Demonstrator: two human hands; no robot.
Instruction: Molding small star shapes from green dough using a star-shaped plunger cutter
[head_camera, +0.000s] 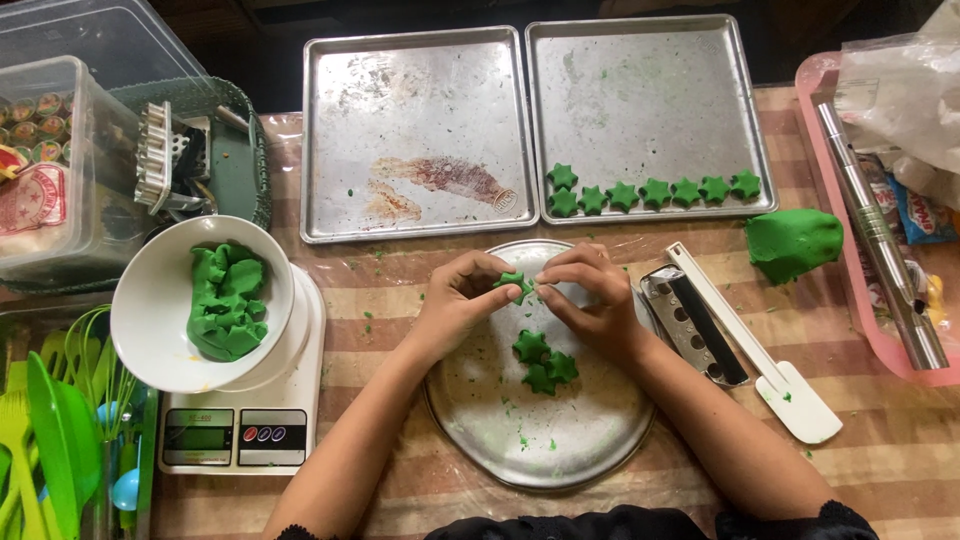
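A clear tub (50, 165) with red-and-white labelled packets stands far left; colourful wrappers (915, 215) lie far right. Over a round metal plate (590, 440), the left hand (455, 305) and right hand (590, 295) together pinch a green star-shaped dough piece (517, 283) between fingertips.

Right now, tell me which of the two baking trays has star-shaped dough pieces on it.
The right-hand baking tray: a row of green dough stars lies along its near edge. The left-hand baking tray holds no stars, only a brownish smear.

bare round plate (590, 440) below; scale (240, 420) left, white scraper (760, 350) right block.
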